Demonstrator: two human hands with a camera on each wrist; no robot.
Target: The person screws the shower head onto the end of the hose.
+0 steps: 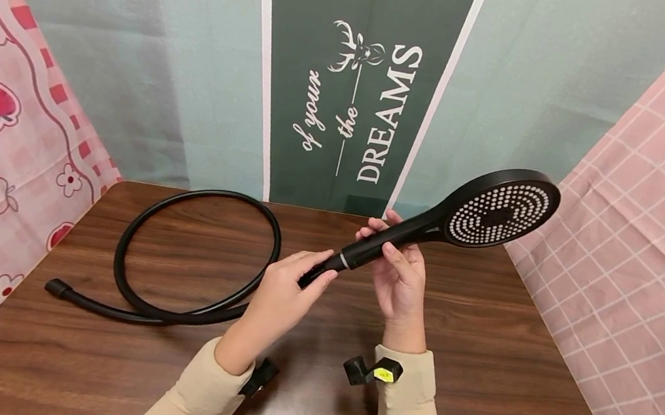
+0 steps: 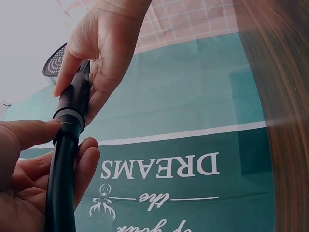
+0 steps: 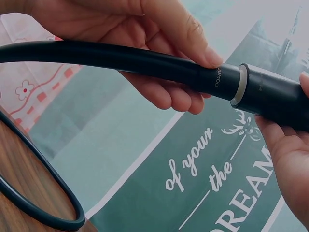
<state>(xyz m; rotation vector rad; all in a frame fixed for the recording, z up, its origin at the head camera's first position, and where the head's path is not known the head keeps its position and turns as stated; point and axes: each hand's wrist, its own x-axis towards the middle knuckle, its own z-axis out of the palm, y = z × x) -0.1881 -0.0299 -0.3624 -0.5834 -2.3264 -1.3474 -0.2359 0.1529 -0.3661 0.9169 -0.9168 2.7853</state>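
A black hand shower (image 1: 403, 231) with a round, pale-dotted spray face is held up above the table, tilted up to the right. My right hand (image 1: 404, 284) grips its handle, thumb in front and fingers behind. With thumb and fingers, my left hand (image 1: 282, 291) pinches the end fitting of a black shower hose (image 1: 121, 245). In the right wrist view that hose fitting (image 3: 218, 81) meets the handle's lower end in line, with a pale ring (image 3: 240, 86) showing between them. How far the fitting sits inside the handle is hidden.
The hose lies in a loop on the brown wooden table (image 1: 493, 363), its other end fitting (image 1: 57, 288) at the left. A green printed cloth (image 1: 368, 6) hangs behind, with pink patterned cloths on both sides. Each wrist wears a small black camera (image 1: 372, 371).
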